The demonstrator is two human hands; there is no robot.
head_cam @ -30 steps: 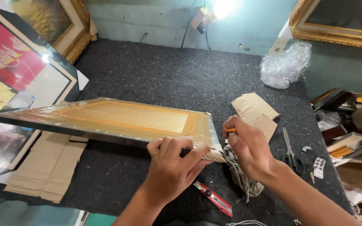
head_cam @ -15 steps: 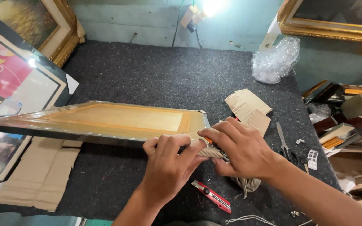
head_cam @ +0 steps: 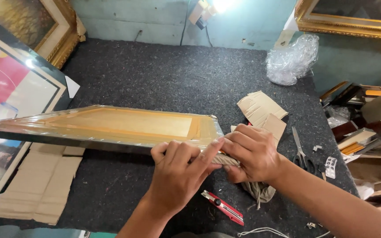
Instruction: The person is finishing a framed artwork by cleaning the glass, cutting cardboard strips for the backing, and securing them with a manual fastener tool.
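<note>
Cardboard corner guard [head_cam: 226, 160] is being seated: left hand [head_cam: 177, 176] clamps the wrapped frame [head_cam: 124, 125]; right hand's [head_cam: 253, 152] grip presses it, needing firm taping next.

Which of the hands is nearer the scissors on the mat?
Right. The right hand sits at the wrapped frame's corner, just left of the scissors, not touching them. The left hand grips the frame edge farther left, beyond the right hand.
</note>
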